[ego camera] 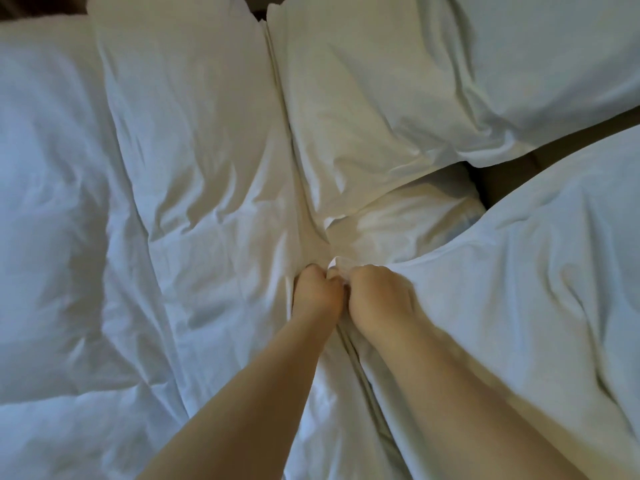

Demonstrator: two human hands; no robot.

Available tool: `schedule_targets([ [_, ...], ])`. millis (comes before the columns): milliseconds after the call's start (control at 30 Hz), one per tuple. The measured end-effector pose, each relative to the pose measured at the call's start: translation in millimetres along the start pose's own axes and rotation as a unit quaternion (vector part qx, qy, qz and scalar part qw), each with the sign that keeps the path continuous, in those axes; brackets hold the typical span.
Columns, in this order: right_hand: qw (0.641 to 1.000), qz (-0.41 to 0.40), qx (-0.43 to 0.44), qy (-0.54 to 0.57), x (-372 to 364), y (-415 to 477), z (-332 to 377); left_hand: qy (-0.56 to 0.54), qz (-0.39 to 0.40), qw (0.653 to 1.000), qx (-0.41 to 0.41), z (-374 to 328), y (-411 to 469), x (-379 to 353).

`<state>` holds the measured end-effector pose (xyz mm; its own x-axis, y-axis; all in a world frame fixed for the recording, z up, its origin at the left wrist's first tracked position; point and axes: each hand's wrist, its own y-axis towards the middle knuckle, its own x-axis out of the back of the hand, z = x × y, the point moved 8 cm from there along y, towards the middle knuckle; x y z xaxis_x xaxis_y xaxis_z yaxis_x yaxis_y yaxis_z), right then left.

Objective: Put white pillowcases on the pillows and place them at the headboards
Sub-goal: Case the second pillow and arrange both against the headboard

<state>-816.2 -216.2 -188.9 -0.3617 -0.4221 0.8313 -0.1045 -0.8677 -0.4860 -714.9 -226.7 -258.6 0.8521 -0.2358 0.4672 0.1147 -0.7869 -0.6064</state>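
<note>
White bed: left hand, right hand each grip closed on pillowcase

Four rumpled white pillows lie packed together; one corner looks bunched.

1. Left hand curled into a fist, knuckles up, forearm bare and stretched forward.
2. Right hand fisted too, pinching white fabric, just beside the left, knuckles nearly touching.
</note>
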Motion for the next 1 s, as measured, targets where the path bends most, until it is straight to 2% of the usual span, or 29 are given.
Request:
schedule_targets([
  [133, 0.998, -0.031, 0.027, -0.044, -7.6, -21.9, 1.7, 0.044, -0.043, 0.998, -0.022, -1.1, -19.7, 15.9],
  [233, 0.988, -0.099, 0.075, -0.094, -18.0, -57.7, 4.5, 0.038, -0.048, 0.997, -0.050, -0.2, -51.5, 17.0],
  [300, 0.987, -0.138, 0.050, -0.068, -28.4, -91.7, -7.7, 0.057, -0.033, 0.995, -0.074, 6.6, -80.8, 10.5],
  [367, 0.985, -0.167, 0.027, -0.013, -39.7, -137.6, -22.3, 0.164, -0.031, 0.977, -0.132, 13.4, -117.0, 3.3],
  [467, 0.977, -0.207, -0.015, 0.054, -60.1, -217.4, -53.8, 0.266, 0.025, 0.934, -0.238, 31.0, -182.4, -25.1],
  [567, 0.969, -0.192, -0.125, 0.094, -98.1, -283.8, -96.9, 0.341, 0.111, 0.874, -0.328, 59.6, -247.3, -59.8],
  [733, 0.934, -0.217, -0.244, 0.147, -162.7, -354.7, -144.5, 0.444, 0.222, 0.732, -0.467, 106.9, -320.8, -110.4],
  [800, 0.918, -0.239, -0.277, 0.154, -176.7, -367.5, -157.1, 0.477, 0.236, 0.693, -0.487, 117.2, -326.1, -119.5],
  [867, 0.906, -0.227, -0.317, 0.168, -194.0, -383.5, -170.8, 0.504, 0.259, 0.651, -0.506, 129.5, -340.1, -134.1],
  [1000, 0.899, -0.269, -0.303, 0.163, -206.3, -401.4, -188.0, 0.521, 0.285, 0.599, -0.537, 142.6, -363.9, -154.1],
])
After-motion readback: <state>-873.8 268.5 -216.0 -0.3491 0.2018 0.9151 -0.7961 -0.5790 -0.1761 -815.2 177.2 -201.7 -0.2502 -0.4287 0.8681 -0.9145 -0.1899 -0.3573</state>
